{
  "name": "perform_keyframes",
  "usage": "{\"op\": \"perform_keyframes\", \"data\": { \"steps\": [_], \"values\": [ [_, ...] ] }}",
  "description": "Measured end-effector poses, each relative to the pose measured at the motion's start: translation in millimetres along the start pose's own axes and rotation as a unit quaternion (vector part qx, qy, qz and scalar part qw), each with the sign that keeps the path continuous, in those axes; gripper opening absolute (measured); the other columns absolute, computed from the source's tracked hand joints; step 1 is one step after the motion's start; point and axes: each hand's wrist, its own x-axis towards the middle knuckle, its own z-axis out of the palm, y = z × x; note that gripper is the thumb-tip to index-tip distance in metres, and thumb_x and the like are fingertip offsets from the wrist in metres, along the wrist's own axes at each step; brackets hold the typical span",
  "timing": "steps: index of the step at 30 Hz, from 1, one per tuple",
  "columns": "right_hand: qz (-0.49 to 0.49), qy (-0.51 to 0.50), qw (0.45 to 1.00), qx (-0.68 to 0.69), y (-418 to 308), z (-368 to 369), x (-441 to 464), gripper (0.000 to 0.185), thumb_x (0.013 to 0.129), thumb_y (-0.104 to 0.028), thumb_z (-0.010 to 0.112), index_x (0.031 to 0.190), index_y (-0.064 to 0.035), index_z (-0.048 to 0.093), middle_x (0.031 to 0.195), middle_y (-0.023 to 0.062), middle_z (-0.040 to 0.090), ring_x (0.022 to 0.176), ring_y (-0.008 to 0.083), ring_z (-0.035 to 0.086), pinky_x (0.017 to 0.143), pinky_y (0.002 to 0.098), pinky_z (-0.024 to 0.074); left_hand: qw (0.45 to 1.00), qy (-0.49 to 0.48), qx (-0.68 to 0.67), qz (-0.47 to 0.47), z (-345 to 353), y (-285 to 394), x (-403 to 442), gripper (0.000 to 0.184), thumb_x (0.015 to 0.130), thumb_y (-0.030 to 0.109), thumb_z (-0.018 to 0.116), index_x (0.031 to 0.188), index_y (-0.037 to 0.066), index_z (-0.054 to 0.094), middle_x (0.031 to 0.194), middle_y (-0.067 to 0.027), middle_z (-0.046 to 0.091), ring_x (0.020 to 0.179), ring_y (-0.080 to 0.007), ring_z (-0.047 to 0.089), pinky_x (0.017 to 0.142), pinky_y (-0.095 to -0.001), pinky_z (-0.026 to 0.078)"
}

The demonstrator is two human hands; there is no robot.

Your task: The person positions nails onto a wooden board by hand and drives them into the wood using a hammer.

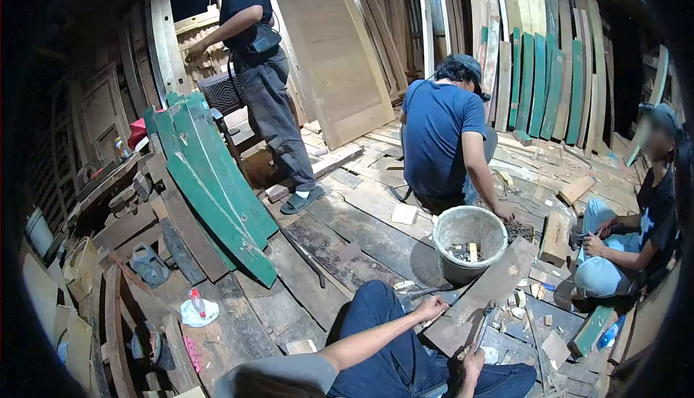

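Note:
My left hand [431,308] is closed in a pinch above my bent knee, at the edge of a wide brown board [499,282]. What its fingertips hold is too small to make out. Lower down, my right hand [473,363] is wrapped round a long narrow metal tool [483,328] that points up and away from me; its exact kind is unclear. The board lies between my hands and a grey bucket [471,276] with small pieces inside. Small wood offcuts [517,313] are scattered to the right of the tool.
A person in blue [444,138] crouches behind the bucket, one hand near the floor. Another person [636,232] sits at right; a third [260,73] stands at left. Green boards [213,181] lean at left. A red-capped bottle [196,301] stands on a white cloth.

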Motion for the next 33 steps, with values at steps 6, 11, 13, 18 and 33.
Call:
{"op": "perform_keyframes", "data": {
  "steps": [6, 11, 13, 18, 33],
  "values": [
    [0.047, -0.027, 0.997, 0.047, -22, -16, -8, 0.062, 0.098, -0.050, 0.049, 0.089, 0.0100, 0.060, 0.070, 0.0210, 0.062, 0.063, 0.0326, 0.065, 0.055, 0.0428, 0.0490, 0.999, -0.007, -0.028, 0.018, -2, 6, -3, 0.029, 0.087, 0.034, 0.068, 0.085, 0.005, 0.063, 0.076, -0.0077, 0.066, 0.073, -0.0157, 0.062, 0.065, -0.0343, 0.050],
    [-0.092, 0.041, 0.994, 0.045, 53, 21, 37, 0.065, 0.098, -0.054, 0.044, 0.106, 0.0095, 0.053, 0.064, 0.0194, 0.058, 0.038, 0.0262, 0.053, 0.033, 0.0376, 0.0413, 0.998, 0.036, -0.008, 0.057, 1, 15, -10, 0.025, 0.082, 0.027, 0.068, 0.087, 0.002, 0.064, 0.082, -0.0162, 0.068, 0.076, -0.0274, 0.066, 0.066, -0.0397, 0.051],
    [0.002, -0.066, 0.996, 0.057, 44, 8, 39, 0.066, 0.099, -0.056, 0.042, 0.106, 0.0092, 0.052, 0.064, 0.0185, 0.055, 0.043, 0.0277, 0.054, 0.037, 0.0396, 0.0424, 0.994, 0.081, -0.042, 0.068, 8, 7, -9, 0.020, 0.079, 0.022, 0.069, 0.087, 0.004, 0.064, 0.080, -0.0137, 0.068, 0.074, -0.0274, 0.065, 0.066, -0.0397, 0.051],
    [0.126, -0.096, 0.986, 0.054, -33, -25, -4, 0.072, 0.099, -0.059, 0.040, 0.106, 0.0116, 0.052, 0.062, 0.0156, 0.052, 0.038, 0.0243, 0.049, 0.032, 0.0375, 0.0384, 0.991, 0.094, -0.084, 0.040, -3, 24, -20, 0.018, 0.075, 0.022, 0.066, 0.081, 0.005, 0.063, 0.077, -0.0146, 0.067, 0.073, -0.0295, 0.066, 0.064, -0.0424, 0.051],
    [0.033, -0.030, 0.991, 0.125, -3, -5, 2, 0.060, 0.099, -0.053, 0.045, 0.094, 0.0063, 0.051, 0.054, 0.0101, 0.045, 0.033, 0.0216, 0.045, 0.028, 0.0357, 0.0342, 0.990, 0.043, -0.118, 0.062, -13, 46, -26, 0.021, 0.087, 0.025, 0.064, 0.094, 0.005, 0.066, 0.080, -0.0078, 0.066, 0.075, -0.0166, 0.062, 0.069, -0.0343, 0.049]
  ]
}}
